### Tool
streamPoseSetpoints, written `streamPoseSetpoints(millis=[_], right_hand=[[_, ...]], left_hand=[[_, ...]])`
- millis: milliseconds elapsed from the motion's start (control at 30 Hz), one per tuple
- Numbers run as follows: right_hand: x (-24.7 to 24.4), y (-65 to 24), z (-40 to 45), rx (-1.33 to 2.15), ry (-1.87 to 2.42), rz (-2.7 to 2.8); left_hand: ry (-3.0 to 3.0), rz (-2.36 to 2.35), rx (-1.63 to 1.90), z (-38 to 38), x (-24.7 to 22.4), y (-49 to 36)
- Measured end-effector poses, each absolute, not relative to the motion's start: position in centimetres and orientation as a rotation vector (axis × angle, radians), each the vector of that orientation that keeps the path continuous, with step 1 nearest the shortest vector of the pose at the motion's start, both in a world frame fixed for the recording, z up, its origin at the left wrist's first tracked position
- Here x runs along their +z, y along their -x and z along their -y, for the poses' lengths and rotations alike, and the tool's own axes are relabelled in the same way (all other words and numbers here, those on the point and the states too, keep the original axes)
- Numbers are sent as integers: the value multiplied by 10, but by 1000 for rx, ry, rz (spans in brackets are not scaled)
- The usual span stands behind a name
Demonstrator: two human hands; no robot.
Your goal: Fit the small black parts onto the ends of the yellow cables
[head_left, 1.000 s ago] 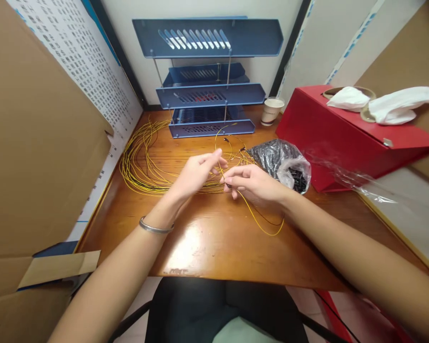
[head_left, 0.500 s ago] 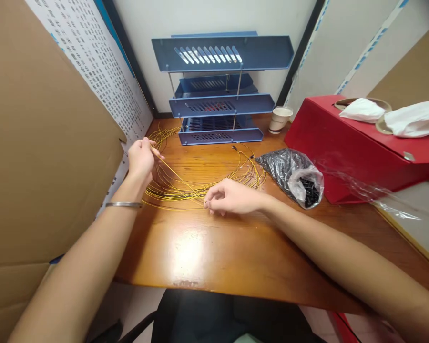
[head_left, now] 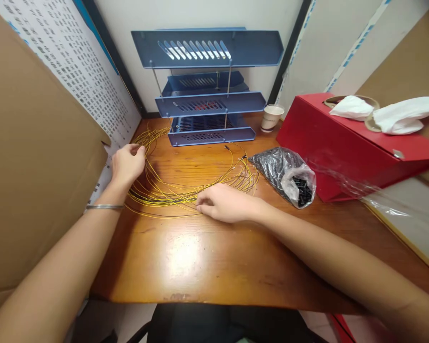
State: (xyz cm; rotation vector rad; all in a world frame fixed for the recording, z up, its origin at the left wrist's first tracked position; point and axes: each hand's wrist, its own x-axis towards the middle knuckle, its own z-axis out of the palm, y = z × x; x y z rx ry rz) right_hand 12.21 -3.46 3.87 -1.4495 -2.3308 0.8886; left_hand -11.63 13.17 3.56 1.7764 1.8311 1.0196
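Observation:
A loose coil of thin yellow cables (head_left: 157, 197), mixed with darker strands, lies across the wooden table (head_left: 207, 257). At the coil's left side, my left hand (head_left: 127, 166) has thumb and fingers pinched together on the yellow cable; the fingertips are partly hidden. My right hand (head_left: 225, 202) rests low over the front of the coil, its fingers curled closed on the cable where it passes beneath them. Small black cable ends (head_left: 227, 147) stick out at the coil's right side. Beside them lies an open clear plastic bag (head_left: 275, 166) with small black pieces.
A blue tiered file tray (head_left: 207, 136) stands at the back, with a paper cup (head_left: 271, 118) to its right. On the right sits a red box (head_left: 307, 138) bearing tape rolls and white tissue (head_left: 353, 107). A cardboard sheet (head_left: 39, 157) walls the left side.
My left hand has moved left and slightly down, turning at the wrist. The strand stretched between both hands now lies slack in the coil. My right hand stays near the front. The view has shifted slightly.

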Motion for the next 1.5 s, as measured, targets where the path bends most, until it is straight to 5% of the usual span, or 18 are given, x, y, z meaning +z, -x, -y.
streamPoseSetpoints(millis=[200, 400, 1500], right_hand=[[43, -127, 33, 978, 1437, 2272], [44, -132, 32, 1003, 1353, 2347], [68, -181, 15, 784, 1536, 2388]], left_hand=[[-2433, -1494, 848, -69, 41, 78], [-2320, -1002, 546, -25, 37, 37], [-2468, -836, 571, -29, 23, 48]])
